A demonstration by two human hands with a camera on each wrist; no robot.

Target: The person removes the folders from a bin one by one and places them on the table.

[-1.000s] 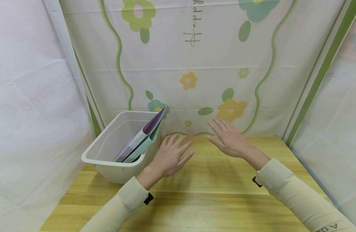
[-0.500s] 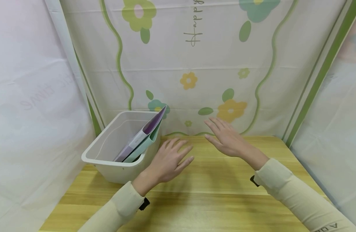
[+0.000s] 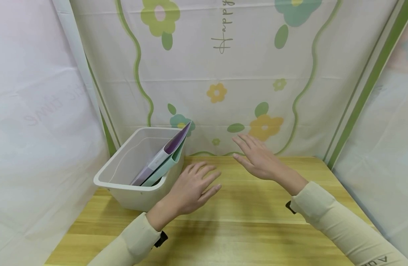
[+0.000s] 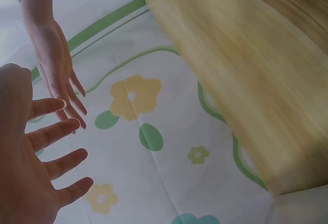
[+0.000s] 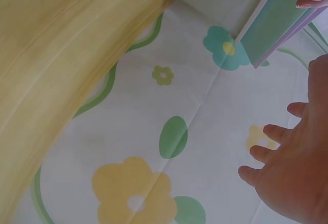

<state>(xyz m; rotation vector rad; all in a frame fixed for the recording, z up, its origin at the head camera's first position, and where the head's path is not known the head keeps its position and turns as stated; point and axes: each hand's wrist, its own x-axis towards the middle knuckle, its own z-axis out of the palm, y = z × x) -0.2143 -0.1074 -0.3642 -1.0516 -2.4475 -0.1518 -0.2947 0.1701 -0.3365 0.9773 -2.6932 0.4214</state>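
My left hand [image 3: 190, 190] hovers over the wooden table, fingers spread and holding nothing, just right of a white plastic bin [image 3: 124, 195]. Farther right, my right hand [image 3: 258, 159] is held up with straight fingers, also holding nothing. Two binders lean inside the bin: a purple one [image 3: 150, 166] and a mint green one [image 3: 165, 168], their upper corners rising above the rim. In the left wrist view the palm of my left hand [image 4: 25, 167] faces the right hand [image 4: 54, 60]. The right wrist view shows my right hand [image 5: 297, 167] apart from the green binder [image 5: 271, 19].
A wooden table [image 3: 243, 236] lies beneath both hands. Behind it hangs a white cloth [image 3: 250, 66] printed with flowers and green wavy lines. More white cloth [image 3: 34, 155] closes off the left side, and another sheet [image 3: 386, 155] the right.
My left hand has drawn back slightly toward the near side of the table. My right hand has shifted a little to the left. The bin and binders stay put.
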